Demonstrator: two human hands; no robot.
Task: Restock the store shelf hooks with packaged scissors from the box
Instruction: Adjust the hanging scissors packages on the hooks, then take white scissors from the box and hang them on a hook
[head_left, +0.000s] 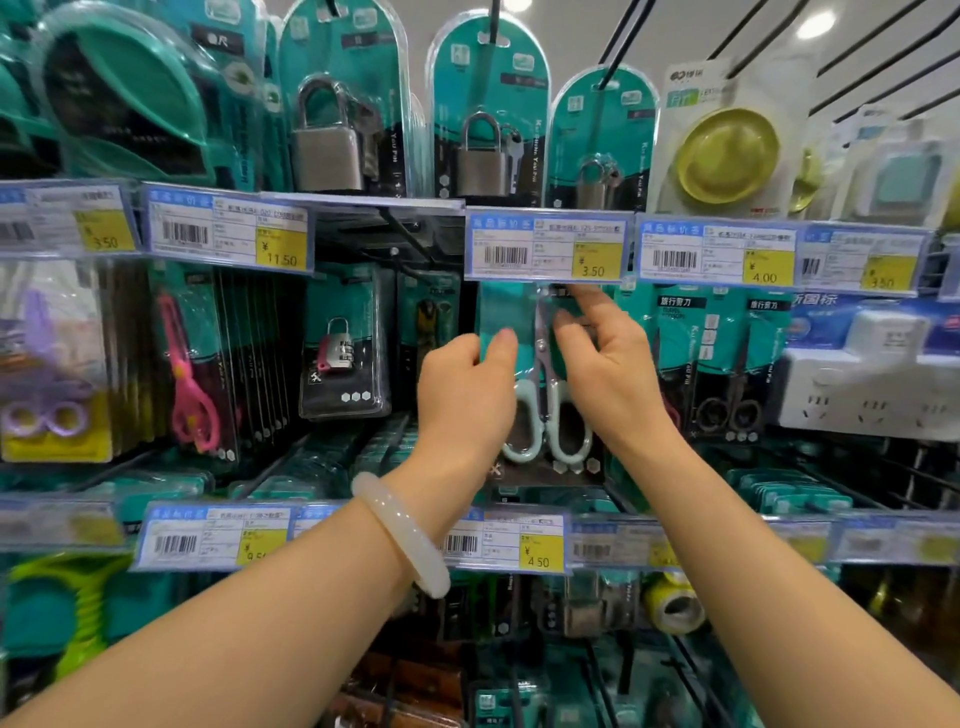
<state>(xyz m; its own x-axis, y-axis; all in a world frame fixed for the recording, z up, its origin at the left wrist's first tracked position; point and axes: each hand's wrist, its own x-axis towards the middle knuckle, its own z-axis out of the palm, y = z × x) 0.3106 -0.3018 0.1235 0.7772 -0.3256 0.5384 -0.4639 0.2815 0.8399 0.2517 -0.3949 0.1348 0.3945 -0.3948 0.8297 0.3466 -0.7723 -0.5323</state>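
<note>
Head view
Left hand (467, 387): raised to the middle shelf row, fingers curled round the left edge of the scissors pack (540, 384), thumb on its front. White bangle (400, 532) on the wrist.
Right hand (608, 364): grips the pack's right side, fingers bent onto its front; index finger points up at the pack's top, just under the price tag (545, 244) marked 3.50.
Scissors pack: teal card in a clear blister, held upright between both hands, in front of the middle row; pale mint handles at the bottom, blades pointing up.
Blister contents, upper row: padlocks (327, 140) in teal packs hanging from hooks; a yellow round item (727, 156) in a white pack to the right.
Blister contents, middle row: pink scissors (189, 374) and a combination lock (337, 348) left of the hands; small travel scissors (727, 410) right of them; a white power strip (872, 389) beyond.
Hidden: the pack's top hole and its hook sit behind the price tag and the right fingers; cannot tell whether the pack is on the hook.
Hard to make out: print on the tags apart from prices; lower-row goods are blurred.
</note>
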